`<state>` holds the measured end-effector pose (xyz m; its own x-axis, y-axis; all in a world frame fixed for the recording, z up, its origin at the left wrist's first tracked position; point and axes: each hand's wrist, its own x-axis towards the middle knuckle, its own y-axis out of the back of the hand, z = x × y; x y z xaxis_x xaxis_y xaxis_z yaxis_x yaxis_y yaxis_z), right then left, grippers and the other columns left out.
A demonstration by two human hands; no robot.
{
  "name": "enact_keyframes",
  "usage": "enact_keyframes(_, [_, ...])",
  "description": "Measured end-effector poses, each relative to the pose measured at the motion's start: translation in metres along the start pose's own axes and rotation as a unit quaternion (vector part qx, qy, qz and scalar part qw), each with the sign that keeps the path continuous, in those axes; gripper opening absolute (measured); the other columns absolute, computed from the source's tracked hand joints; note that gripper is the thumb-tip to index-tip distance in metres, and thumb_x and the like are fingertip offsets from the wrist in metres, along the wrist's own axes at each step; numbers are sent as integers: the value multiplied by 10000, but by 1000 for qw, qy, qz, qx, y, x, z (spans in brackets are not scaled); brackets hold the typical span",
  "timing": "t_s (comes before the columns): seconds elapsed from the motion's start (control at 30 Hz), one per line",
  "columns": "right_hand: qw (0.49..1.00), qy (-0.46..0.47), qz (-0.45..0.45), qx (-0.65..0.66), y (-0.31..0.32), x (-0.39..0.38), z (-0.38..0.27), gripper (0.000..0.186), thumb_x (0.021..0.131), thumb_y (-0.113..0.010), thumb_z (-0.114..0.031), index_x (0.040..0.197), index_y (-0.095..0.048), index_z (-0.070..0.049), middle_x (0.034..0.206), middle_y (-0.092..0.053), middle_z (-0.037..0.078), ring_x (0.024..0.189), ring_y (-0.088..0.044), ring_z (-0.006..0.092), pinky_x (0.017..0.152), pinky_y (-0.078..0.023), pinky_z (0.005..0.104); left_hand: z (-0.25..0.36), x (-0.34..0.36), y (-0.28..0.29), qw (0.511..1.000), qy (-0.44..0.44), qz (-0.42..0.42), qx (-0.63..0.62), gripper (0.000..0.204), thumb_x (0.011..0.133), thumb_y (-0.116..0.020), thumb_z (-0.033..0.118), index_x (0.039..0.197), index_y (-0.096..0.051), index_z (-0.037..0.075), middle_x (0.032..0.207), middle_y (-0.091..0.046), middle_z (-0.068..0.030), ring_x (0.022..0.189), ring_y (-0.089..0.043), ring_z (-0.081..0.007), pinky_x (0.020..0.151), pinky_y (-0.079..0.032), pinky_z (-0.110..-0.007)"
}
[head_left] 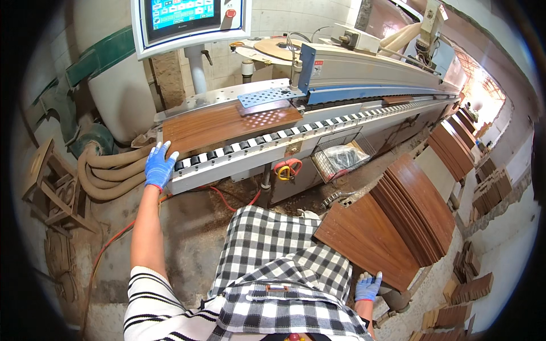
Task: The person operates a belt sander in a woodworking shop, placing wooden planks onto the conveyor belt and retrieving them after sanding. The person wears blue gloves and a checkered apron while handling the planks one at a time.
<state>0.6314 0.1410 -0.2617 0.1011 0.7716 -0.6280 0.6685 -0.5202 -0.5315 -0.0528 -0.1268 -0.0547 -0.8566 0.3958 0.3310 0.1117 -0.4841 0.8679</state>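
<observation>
My left hand (161, 166), in a blue glove with pale fingertips, is at the left end of a brown wood-grain board (210, 129). Its fingers are stretched and apart, the tips against the board's near-left corner. The board lies flat on the machine bed, its far right part under a perforated light-blue plate (264, 97). Down at the right, my right hand (368, 286), gloved the same way, is at the near edge of the top board (369, 238) of a stack. Its fingers are extended; whether they touch that board, I cannot tell.
A roller track (273, 137) runs along the edge-banding machine (375, 65). Yellow-and-red scissors (288, 169) hang below it, beside a wire basket (341, 156). The control screen (182, 17) stands behind. Hoses (114, 170) and a wooden stool (54, 184) are left; more board stacks (449, 148) stand right.
</observation>
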Motion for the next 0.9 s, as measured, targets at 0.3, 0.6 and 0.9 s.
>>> enact_keyframes(0.3, [1000, 14, 10, -17, 17, 18, -8, 516, 777, -718, -528, 1003, -554, -93, 931, -542, 53, 823, -561, 183, 634, -519, 292, -10, 4, -4, 1000, -11, 1, -16, 541, 881, -617, 409, 1348, -518, 155, 1446, -426, -145, 1345, -372, -329, 1110, -309, -404])
enact_keyframes(0.6, [999, 38, -13, 9, 25, 26, -20, 606, 753, -718, -568, 1127, -582, -111, 1109, -565, 49, 971, -506, 218, 801, -439, 322, -12, 11, -5, 1000, -19, -10, 6, 540, 882, -607, 424, 1346, -524, 160, 1442, -435, -142, 1339, -380, -330, 1114, -302, -401])
enact_keyframes(0.9, [997, 71, -11, 19, 25, 30, -27, 646, 770, -701, -565, 1227, -564, -129, 1286, -555, 7, 1162, -476, 221, 903, -385, 345, 1, 11, 0, 996, -33, -30, 76, 537, 907, -537, 472, 1370, -495, 204, 1434, -446, -144, 1346, -370, -329, 1126, -244, -446])
